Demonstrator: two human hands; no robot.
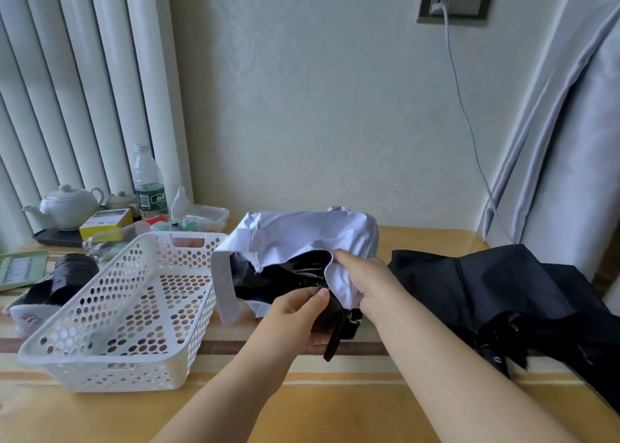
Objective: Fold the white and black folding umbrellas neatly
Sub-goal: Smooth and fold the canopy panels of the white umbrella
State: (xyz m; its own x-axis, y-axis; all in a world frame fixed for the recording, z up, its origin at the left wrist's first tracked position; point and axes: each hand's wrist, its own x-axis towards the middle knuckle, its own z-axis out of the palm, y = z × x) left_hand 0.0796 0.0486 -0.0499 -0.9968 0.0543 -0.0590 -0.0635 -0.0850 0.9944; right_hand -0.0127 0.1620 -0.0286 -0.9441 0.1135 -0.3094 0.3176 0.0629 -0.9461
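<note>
1. At the centre of the table (335,402), both hands hold the white umbrella (302,237) just above the surface; its canopy is bunched, white outside and black inside, with a white strap hanging on the left side.
2. The left hand (295,311) pinches the black inner fabric and rib ends between thumb and fingers.
3. The right hand (365,281) grips the white canopy edge, fingers curled round the cloth (the fingertips are hidden in the folds).
4. A black wrist strap (335,338) hangs from the umbrella's handle, below the hands.
5. The black umbrella (503,295) lies loose and unfolded on the table to the right, apart from the hands.
6. A white perforated basket (110,352) stands to the left, just beside the white umbrella.
7. Behind the basket: a white teapot (67,204) on a dark tray, a plastic bottle (147,180), a yellow box (105,222), and a lidded container (204,216).
8. At the far left, a black roll (72,274) rests near a green card (20,268).
9. On the wall, a socket (454,4) holds a plug with a white cable trailing down.
</note>
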